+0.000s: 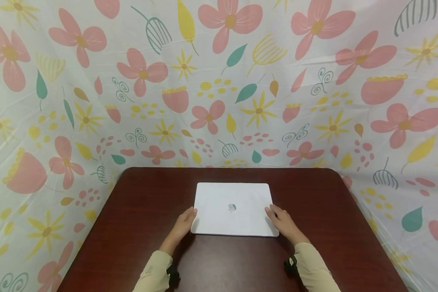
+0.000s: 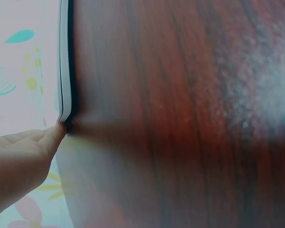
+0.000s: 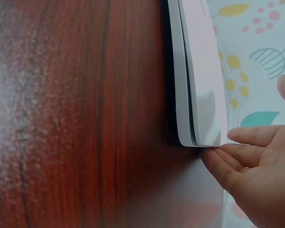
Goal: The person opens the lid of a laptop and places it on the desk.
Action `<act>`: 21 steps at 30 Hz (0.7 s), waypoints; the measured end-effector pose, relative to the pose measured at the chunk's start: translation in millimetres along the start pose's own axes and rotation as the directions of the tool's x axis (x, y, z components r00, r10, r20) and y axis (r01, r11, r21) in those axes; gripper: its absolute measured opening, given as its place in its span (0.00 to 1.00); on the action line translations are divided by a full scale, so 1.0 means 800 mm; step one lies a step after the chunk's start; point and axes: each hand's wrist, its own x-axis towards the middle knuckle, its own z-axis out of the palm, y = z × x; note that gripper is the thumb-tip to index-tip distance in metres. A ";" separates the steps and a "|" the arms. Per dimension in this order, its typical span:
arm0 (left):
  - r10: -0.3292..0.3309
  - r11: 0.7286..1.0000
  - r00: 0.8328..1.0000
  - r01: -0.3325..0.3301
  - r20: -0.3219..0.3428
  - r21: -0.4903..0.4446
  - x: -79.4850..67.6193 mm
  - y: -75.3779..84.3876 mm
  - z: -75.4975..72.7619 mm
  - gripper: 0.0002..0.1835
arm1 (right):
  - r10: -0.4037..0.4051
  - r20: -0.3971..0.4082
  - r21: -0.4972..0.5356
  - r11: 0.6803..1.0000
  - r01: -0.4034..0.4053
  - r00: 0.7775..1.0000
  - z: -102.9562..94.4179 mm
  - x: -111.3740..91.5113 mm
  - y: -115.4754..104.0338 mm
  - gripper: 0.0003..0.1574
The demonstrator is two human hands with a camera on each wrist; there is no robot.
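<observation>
A closed silver laptop (image 1: 233,219) lies flat over the dark table, its lid and mirrored logo facing up. My left hand (image 1: 183,222) holds it by the left side, fingertips right at the edge. In the left wrist view, the left fingers (image 2: 51,137) meet the laptop's side (image 2: 65,90) near a rounded corner. On the opposite side, my right hand (image 1: 283,222) grips the right edge, with a fingertip over the lid. The right wrist view shows the right fingers (image 3: 218,166) at the side of the laptop (image 3: 206,109), where a dark seam separates lid and base.
The reddish-brown wooden table (image 1: 138,227) has rounded far corners and reflects light near its front. A floral cloth (image 1: 219,121) hangs behind it and along both sides. Dark bands (image 1: 173,275) sit on the wrists by the beige sleeves (image 1: 315,265).
</observation>
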 end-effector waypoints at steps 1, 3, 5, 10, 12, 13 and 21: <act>0.003 1.000 1.000 -0.003 0.000 0.003 0.000 0.000 0.000 0.38 | 0.001 0.002 0.002 1.000 -0.001 1.000 0.000 0.000 -0.001 0.52; 0.015 1.000 1.000 -0.015 0.002 0.008 0.000 -0.001 -0.001 0.37 | 0.004 0.005 0.004 1.000 -0.004 1.000 0.001 -0.001 -0.001 0.51; 0.020 1.000 1.000 -0.020 0.001 0.019 0.000 -0.002 -0.001 0.37 | 0.000 0.005 -0.003 1.000 0.000 1.000 0.001 -0.001 0.000 0.50; 0.056 0.996 0.998 -0.057 0.019 0.070 -0.001 -0.004 -0.003 0.34 | -0.042 -0.003 -0.040 0.998 0.042 0.999 0.001 -0.003 0.004 0.49; 0.085 0.990 0.995 -0.090 0.046 0.112 -0.002 -0.004 -0.004 0.34 | -0.077 -0.006 -0.064 0.995 0.076 0.997 0.000 -0.005 0.005 0.48; 0.105 0.983 0.993 -0.113 0.062 0.146 -0.003 -0.004 -0.005 0.35 | -0.100 -0.007 -0.083 0.992 0.099 0.995 0.000 -0.007 0.006 0.47; 0.129 0.903 0.980 -0.181 0.154 0.390 -0.011 -0.004 -0.011 0.46 | -0.210 0.011 -0.183 0.961 0.208 0.978 -0.002 -0.020 0.012 0.48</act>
